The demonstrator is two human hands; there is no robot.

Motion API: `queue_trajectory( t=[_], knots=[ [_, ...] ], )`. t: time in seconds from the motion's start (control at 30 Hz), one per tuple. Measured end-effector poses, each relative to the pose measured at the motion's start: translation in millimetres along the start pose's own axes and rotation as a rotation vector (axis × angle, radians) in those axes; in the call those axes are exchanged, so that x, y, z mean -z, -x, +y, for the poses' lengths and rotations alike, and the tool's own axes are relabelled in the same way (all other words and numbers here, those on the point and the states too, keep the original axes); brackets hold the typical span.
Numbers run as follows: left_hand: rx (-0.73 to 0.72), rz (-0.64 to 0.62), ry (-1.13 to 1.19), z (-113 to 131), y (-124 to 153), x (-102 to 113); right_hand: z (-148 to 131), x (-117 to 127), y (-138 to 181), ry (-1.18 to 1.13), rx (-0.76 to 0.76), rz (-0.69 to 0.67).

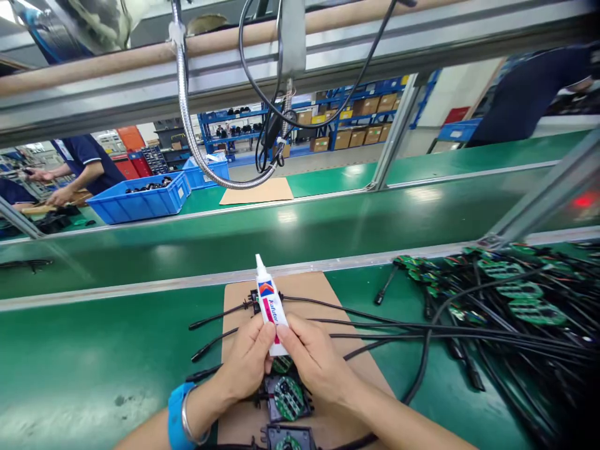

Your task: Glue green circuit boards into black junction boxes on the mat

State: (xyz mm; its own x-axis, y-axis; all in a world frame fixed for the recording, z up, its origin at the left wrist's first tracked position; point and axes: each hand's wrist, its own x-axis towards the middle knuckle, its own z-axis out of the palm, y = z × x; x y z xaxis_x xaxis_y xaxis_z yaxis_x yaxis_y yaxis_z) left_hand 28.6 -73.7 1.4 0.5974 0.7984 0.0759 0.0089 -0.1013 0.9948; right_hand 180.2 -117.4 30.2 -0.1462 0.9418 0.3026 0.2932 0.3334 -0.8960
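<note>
Between my two hands is a white glue tube (269, 300) with a pointed nozzle, tilted up and away from me. My left hand (248, 357) pinches its lower left side, thumb on the front. From the right, my right hand (315, 356) presses its thumb against the same lower part. Below them, black housings with round green circuit boards (289, 398) lie in a column on a cardboard sheet (304, 286). Black cables run out of the housings to both sides. The housings under my hands are partly hidden.
A heap of circuit boards with black cables (525, 294) lies on the right of the green bench (117, 350). A metal rail with a hanging flexible conduit (187, 125) crosses above. Beyond are a blue bin (145, 199) and co-workers at left and right.
</note>
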Motion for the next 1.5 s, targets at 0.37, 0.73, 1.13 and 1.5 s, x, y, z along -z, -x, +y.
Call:
queue_trajectory(
  t=[0.37, 0.73, 1.13, 1.5],
  knots=[
    [0.012, -0.082, -0.038, 9, 4, -1, 17, -4, 2, -0.125, -0.047, -0.037],
    [0.004, 0.086, -0.049, 50, -12, 23, -37, 33, -54, 0.880, 0.831, -0.277],
    [-0.244, -0.086, -0.840, 6, -13, 44, 11, 19, -154, -0.418, -0.053, 0.051],
    [-0.347, -0.169, -1.094, -21, -10, 41, 34, -15, -161, -0.658, -0.087, -0.001]
  ],
)
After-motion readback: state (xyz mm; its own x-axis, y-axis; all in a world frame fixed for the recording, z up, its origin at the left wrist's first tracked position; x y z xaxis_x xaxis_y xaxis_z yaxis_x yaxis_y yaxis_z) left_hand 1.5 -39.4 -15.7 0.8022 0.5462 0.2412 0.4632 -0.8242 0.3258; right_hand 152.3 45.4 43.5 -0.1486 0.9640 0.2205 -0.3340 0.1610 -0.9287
